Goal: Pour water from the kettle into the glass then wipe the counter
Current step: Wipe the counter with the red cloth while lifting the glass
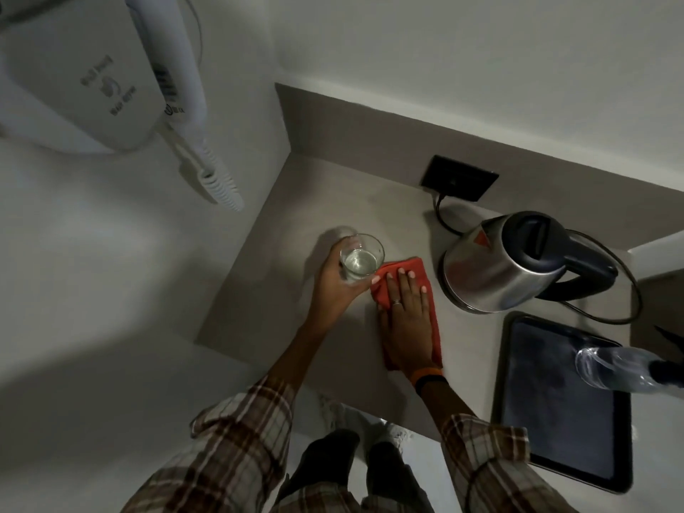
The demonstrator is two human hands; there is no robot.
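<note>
A clear glass (361,258) with water in its bottom is gripped from the left side by my left hand (335,285), just above the grey counter (281,290). Right beside it my right hand (407,320) lies flat, fingers spread, pressing a red cloth (429,290) onto the counter. The steel kettle (496,268) with a black lid and handle stands on its base to the right of the cloth, apart from both hands.
A dark tray (555,438) lies at the counter's right front, with a clear plastic bottle (622,368) on its far edge. A black wall socket (459,177) holds the kettle's cord. A white wall-mounted hair dryer (92,87) hangs at the upper left. Walls close the counter's left and back.
</note>
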